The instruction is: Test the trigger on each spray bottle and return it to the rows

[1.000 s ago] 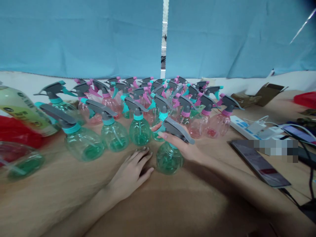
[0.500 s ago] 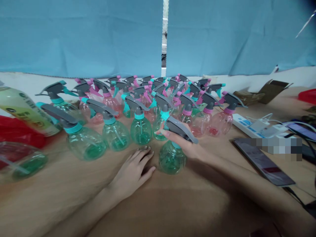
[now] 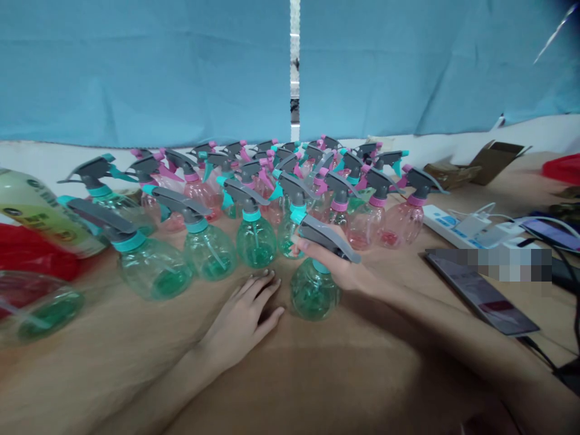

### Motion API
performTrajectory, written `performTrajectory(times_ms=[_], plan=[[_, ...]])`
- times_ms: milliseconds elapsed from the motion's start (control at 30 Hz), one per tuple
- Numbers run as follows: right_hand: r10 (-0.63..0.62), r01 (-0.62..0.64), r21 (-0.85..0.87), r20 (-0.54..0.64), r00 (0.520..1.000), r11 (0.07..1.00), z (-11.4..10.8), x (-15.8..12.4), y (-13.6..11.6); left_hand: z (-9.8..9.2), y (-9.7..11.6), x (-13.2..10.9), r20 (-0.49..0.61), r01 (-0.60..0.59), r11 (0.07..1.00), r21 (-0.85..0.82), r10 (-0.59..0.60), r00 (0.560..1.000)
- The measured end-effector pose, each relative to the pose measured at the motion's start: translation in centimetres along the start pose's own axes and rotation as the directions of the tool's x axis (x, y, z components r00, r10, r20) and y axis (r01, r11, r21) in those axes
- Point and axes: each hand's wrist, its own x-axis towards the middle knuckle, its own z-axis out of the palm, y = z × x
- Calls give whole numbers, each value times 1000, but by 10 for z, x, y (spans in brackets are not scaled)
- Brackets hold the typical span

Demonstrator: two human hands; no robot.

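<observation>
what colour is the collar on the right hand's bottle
The collar of the spray bottle is teal, clearest in the head view, under the right hand.

Nothing fully legible in this frame. The pale plastic bottle at far left has a wraparound label in green, yellow and cream, with dark print and a round dark mark, but the wording is too blurred and angled to read. The phone at right has a pixelated patch across its top edge, and its screen shows only a faint dark-red bar, unreadable. The white power strip has small blue markings, too small to make out. The green spray bottle in front shows no readable print.
</observation>
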Motion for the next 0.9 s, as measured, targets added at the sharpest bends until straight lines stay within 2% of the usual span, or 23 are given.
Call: performTrajectory(times_ms=[233, 600, 900], plan=[[-3, 1, 30, 55, 998, 1000, 0, 1, -4, -1, 1, 0, 5, 3, 1000, -4, -3, 1000], [13, -15, 125, 14, 1000, 992, 3, -2, -3, 0, 0, 0, 6, 4, 1000, -6, -4, 1000], [-13, 11, 104, 17, 1000, 994, 2, -3, 0, -2, 2, 1, 10, 4, 1000, -16, -4, 1000]])
